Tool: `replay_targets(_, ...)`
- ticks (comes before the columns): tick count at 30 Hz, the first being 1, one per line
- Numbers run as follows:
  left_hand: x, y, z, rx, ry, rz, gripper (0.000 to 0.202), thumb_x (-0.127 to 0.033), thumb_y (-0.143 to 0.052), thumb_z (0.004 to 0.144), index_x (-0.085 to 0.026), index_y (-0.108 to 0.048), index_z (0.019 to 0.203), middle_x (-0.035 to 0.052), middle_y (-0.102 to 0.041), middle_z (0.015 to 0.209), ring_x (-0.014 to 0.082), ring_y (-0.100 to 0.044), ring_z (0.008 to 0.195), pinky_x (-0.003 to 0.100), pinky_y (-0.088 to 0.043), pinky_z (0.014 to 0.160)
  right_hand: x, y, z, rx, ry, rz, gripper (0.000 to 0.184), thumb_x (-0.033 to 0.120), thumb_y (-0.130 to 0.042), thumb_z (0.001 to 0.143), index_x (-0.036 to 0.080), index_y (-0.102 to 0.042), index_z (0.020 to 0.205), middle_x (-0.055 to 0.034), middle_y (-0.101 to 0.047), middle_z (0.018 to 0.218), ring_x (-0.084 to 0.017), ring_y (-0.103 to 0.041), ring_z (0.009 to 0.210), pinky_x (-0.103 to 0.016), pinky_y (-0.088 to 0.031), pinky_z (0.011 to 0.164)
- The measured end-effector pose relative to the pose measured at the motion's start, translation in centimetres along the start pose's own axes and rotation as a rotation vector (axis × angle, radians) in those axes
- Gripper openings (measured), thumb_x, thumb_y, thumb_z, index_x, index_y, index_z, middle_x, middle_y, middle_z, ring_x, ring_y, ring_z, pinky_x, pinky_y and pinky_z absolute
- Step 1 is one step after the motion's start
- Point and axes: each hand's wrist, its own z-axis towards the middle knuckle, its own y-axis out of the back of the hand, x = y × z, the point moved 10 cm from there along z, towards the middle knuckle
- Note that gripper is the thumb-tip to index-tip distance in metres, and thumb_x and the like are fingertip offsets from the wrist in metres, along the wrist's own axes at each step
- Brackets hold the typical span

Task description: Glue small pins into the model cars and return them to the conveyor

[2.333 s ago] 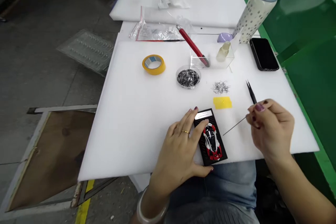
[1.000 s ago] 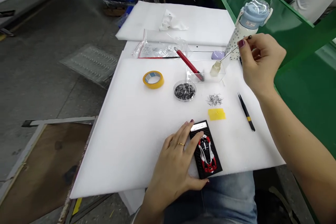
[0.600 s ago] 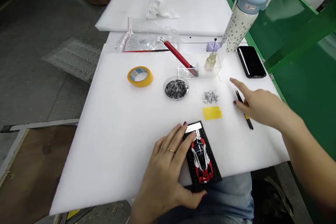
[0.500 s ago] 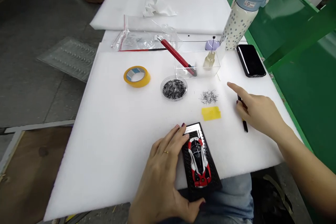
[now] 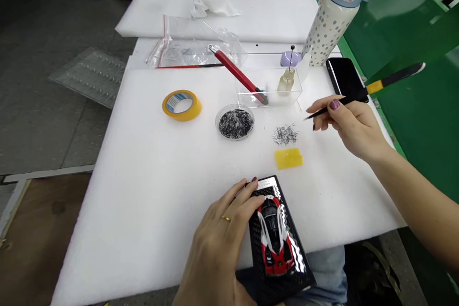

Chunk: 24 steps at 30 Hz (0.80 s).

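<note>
A red, white and black model car (image 5: 274, 236) sits on a black display base (image 5: 300, 253) at the table's near edge. My left hand (image 5: 224, 229) grips this base by its left side, fingertips at the far left corner; the thumb is hidden. In my right hand (image 5: 353, 122) are black tweezers (image 5: 389, 80) with a yellow band, their tip pointing left. That tip hovers just beyond and right of a loose pile of short black fibre-like pieces (image 5: 286, 135). A piece of yellow tape (image 5: 289, 158) lies between the pile and the base.
A round clear dish of black pieces (image 5: 235, 123) and a yellow tape roll (image 5: 182, 105) lie left. Behind stand a clear tray (image 5: 254, 100) with a red-handled cutter (image 5: 238, 74) and small glass bottle (image 5: 286, 81). A phone (image 5: 344, 76) and tall water bottle (image 5: 330, 26) are back right.
My right hand has picked the tweezers up off the table and turned them tip-left towards the pile. The base with the car has shifted slightly nearer and tilted, still in my left hand.
</note>
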Motion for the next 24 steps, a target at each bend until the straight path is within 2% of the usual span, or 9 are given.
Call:
replay_targets(5, 1.1, -0.1, 0.2, -0.044, 0.045, -0.065, 0.058, -0.063, -0.039, 0.100, -0.028, -0.047, 0.146, 0.0060, -0.055, 0.154, 0.0293, -0.049, 0.144, 0.047, -0.047, 0.113, -1.3, -0.8, 1.7, 0.031, 0.005, -0.060, 0.042, 0.058, -0.070, 0.090, 0.020, -0.071, 0.073, -0.0036, -0.071, 0.079, -0.013, -0.060, 0.065, -0.028, -0.050, 0.057)
replay_targets(8, 1.9, -0.3, 0.2, -0.101, 0.112, -0.119, 0.041, -0.046, -0.040, 0.106, -0.032, -0.050, 0.143, 0.0018, -0.057, 0.152, 0.0266, -0.050, 0.142, 0.045, -0.045, 0.114, -2.4, -0.5, 1.5, -0.032, -0.012, -0.001, 0.039, 0.059, -0.075, 0.086, 0.021, -0.066, 0.078, -0.0005, -0.067, 0.070, -0.013, -0.061, 0.061, -0.027, -0.051, 0.053)
replay_targets(11, 2.2, -0.5, 0.1, -0.136, 0.140, -0.165, 0.035, -0.031, -0.037, 0.107, -0.035, -0.052, 0.139, -0.0025, -0.059, 0.149, 0.0231, -0.050, 0.141, 0.042, -0.043, 0.114, -3.6, -0.7, 1.0, -0.064, -0.060, 0.056, 0.038, 0.059, -0.074, 0.087, 0.024, -0.059, 0.088, 0.0014, -0.068, 0.069, -0.015, -0.065, 0.060, -0.028, -0.054, 0.053)
replay_targets(13, 2.3, -0.6, 0.1, -0.139, 0.138, -0.174, 0.035, -0.034, -0.037, 0.108, -0.035, -0.053, 0.139, -0.0027, -0.059, 0.149, 0.0233, -0.050, 0.141, 0.042, -0.043, 0.114, -3.9, -1.1, 0.9, -0.052, -0.082, 0.065, 0.038, 0.059, -0.075, 0.087, 0.026, -0.057, 0.089, 0.0015, -0.070, 0.071, -0.016, -0.066, 0.061, -0.028, -0.054, 0.052)
replay_targets(18, 2.1, -0.2, 0.0, -0.168, 0.071, -0.196, 0.051, -0.063, -0.040, 0.104, -0.029, -0.056, 0.139, 0.0021, -0.061, 0.148, 0.0270, -0.052, 0.139, 0.041, -0.044, 0.110, -3.7, -2.1, 1.6, -0.003, -0.111, 0.049, 0.038, 0.056, -0.082, 0.082, 0.024, -0.061, 0.081, -0.0002, -0.068, 0.070, -0.014, -0.061, 0.058, -0.028, -0.045, 0.047)
replay_targets(22, 2.3, -0.1, 0.0, -0.187, 0.071, -0.211, 0.056, -0.069, -0.044, 0.100, -0.029, -0.058, 0.137, 0.0015, -0.062, 0.147, 0.0256, -0.054, 0.138, 0.038, -0.044, 0.111, -3.9, -1.4, 1.9, -0.066, -0.142, 0.136, 0.039, 0.050, -0.087, 0.078, 0.026, -0.057, 0.080, 0.0017, -0.066, 0.067, -0.014, -0.057, 0.054, -0.028, -0.042, 0.047)
replay_targets(24, 2.2, -0.1, 0.0, -0.186, 0.069, -0.213, 0.059, -0.070, -0.045, 0.099, -0.028, -0.058, 0.137, 0.0022, -0.062, 0.148, 0.0261, -0.053, 0.139, 0.039, -0.044, 0.111, -3.8, -1.4, 1.9, -0.055, -0.131, 0.144, 0.038, 0.049, -0.087, 0.079, 0.026, -0.056, 0.079, 0.0031, -0.063, 0.064, -0.014, -0.058, 0.055, -0.029, -0.042, 0.049)
